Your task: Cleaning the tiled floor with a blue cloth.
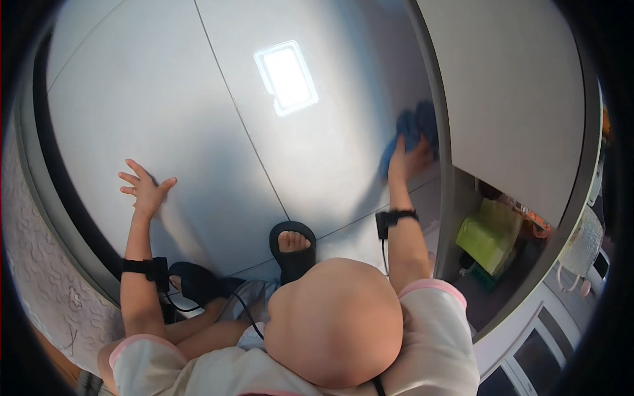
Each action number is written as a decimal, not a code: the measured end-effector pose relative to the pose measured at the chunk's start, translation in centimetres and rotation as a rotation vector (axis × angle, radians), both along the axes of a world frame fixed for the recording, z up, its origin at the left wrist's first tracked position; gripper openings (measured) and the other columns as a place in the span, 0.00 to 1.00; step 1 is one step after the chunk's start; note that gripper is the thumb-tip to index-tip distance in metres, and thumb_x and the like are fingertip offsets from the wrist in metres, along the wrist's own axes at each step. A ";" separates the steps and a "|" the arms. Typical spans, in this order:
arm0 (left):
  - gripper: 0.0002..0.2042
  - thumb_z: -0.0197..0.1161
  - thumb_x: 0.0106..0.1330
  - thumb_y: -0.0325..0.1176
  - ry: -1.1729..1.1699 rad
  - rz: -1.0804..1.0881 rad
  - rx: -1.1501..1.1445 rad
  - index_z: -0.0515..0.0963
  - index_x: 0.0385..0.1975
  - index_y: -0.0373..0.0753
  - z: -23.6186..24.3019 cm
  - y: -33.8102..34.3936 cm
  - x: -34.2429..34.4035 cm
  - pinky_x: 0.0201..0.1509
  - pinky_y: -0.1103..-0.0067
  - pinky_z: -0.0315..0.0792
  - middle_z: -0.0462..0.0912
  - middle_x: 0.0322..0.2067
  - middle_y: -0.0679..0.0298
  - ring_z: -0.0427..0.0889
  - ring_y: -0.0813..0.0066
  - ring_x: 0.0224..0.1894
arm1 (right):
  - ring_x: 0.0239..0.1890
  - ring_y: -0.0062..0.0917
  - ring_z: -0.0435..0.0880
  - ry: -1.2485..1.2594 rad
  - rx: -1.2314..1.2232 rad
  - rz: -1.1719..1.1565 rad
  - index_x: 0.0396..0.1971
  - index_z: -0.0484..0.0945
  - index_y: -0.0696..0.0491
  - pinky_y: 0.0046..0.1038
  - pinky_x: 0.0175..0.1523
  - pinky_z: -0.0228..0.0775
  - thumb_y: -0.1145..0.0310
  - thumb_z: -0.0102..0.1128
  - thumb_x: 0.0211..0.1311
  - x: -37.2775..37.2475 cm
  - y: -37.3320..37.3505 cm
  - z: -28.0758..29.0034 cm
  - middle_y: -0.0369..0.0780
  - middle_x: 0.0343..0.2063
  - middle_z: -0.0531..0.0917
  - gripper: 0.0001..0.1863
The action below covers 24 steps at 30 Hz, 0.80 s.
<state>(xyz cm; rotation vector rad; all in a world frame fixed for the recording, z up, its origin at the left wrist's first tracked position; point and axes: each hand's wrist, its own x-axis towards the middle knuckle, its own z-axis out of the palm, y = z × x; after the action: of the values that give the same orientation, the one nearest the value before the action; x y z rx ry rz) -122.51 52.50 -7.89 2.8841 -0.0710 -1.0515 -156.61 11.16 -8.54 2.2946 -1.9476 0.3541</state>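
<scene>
My right hand (413,160) presses on a blue cloth (408,125) on the pale tiled floor (191,132), close to the base of the white cabinet. Motion blurs this hand a little, and its fingers partly cover the cloth. Off to the left, my left hand (146,190) is open with its fingers spread over the floor, holding nothing. A black band with a small box and a cable sits on each forearm. My feet are in black slippers (297,261), and a bare knee rises between my arms.
On the right stands a white cabinet (512,86), with a green package (490,231) in its open lower compartment. A bed with a quilted pale cover (56,277) borders the left side. Light reflects brightly off the floor. White drawers (538,350) show at the lower right.
</scene>
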 end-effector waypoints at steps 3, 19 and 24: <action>0.60 0.70 0.44 0.48 -0.038 -0.033 -0.010 0.22 0.61 0.43 -0.7 0.7 0.4 0.52 0.37 0.41 0.16 0.58 0.33 0.20 0.23 0.58 | 0.53 0.47 0.61 0.022 0.023 -0.226 0.51 0.65 0.50 0.45 0.54 0.56 0.50 0.57 0.50 -8.1 6.1 0.3 0.54 0.49 0.64 0.30; 0.62 0.70 0.42 0.53 0.056 0.031 0.044 0.22 0.61 0.39 2.5 -2.1 -0.2 0.56 0.41 0.42 0.18 0.58 0.32 0.22 0.24 0.59 | 0.55 0.47 0.51 -0.119 0.295 0.307 0.52 0.65 0.47 0.46 0.54 0.47 0.60 0.59 0.49 7.6 14.7 2.4 0.53 0.57 0.53 0.28; 0.59 0.69 0.44 0.52 0.092 -0.027 0.077 0.25 0.62 0.41 2.9 -0.1 0.7 0.59 0.45 0.43 0.22 0.60 0.34 0.27 0.24 0.59 | 0.55 0.47 0.55 -0.118 0.366 1.141 0.49 0.70 0.41 0.48 0.56 0.49 0.59 0.64 0.38 16.2 14.8 3.0 0.50 0.57 0.57 0.30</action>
<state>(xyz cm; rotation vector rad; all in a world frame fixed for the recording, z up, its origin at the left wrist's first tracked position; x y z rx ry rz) -121.82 52.40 -4.97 2.9053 -0.0653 -1.2164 -140.43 25.95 -5.59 3.4639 -0.5222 0.2056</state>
